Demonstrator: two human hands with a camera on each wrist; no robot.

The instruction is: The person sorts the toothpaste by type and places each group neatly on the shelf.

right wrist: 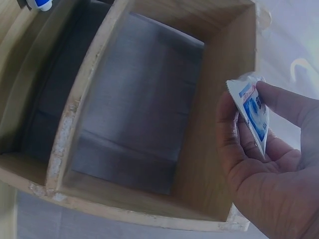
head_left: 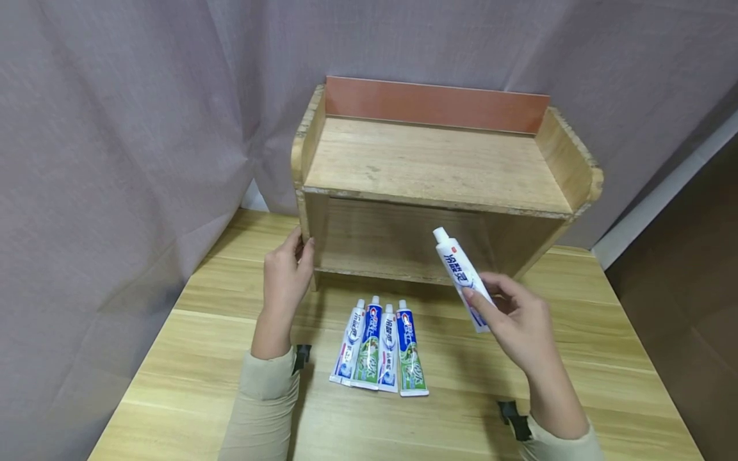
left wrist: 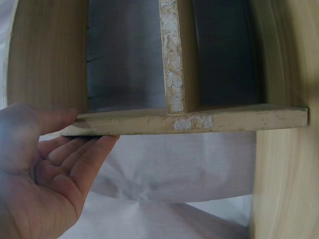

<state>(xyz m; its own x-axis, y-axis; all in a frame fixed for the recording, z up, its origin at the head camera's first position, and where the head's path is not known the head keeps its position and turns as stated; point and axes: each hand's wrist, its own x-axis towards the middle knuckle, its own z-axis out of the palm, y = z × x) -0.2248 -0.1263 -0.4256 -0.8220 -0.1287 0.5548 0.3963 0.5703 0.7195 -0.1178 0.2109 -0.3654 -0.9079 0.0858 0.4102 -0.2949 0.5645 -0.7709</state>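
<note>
My left hand [head_left: 286,267] grips the left side panel of a two-tier wooden shelf [head_left: 438,166]. In the left wrist view the thumb lies on one face of the panel [left wrist: 239,121] and the fingers lie along the other. A white and blue toothpaste tube [head_left: 461,272] is pinched between the thumb and fingers of my right hand [head_left: 521,320]. Its cap points up and left, in front of the shelf's opening. The right wrist view shows the tube's flat crimped end [right wrist: 255,117] in the fingers.
Several toothpaste tubes lie in a row on the wooden table [head_left: 190,358], caps toward the shelf, including a green and blue tube [head_left: 412,355] at the right end. Grey curtain [head_left: 144,128] hangs behind and at the left. A brown panel [head_left: 686,275] stands at the right.
</note>
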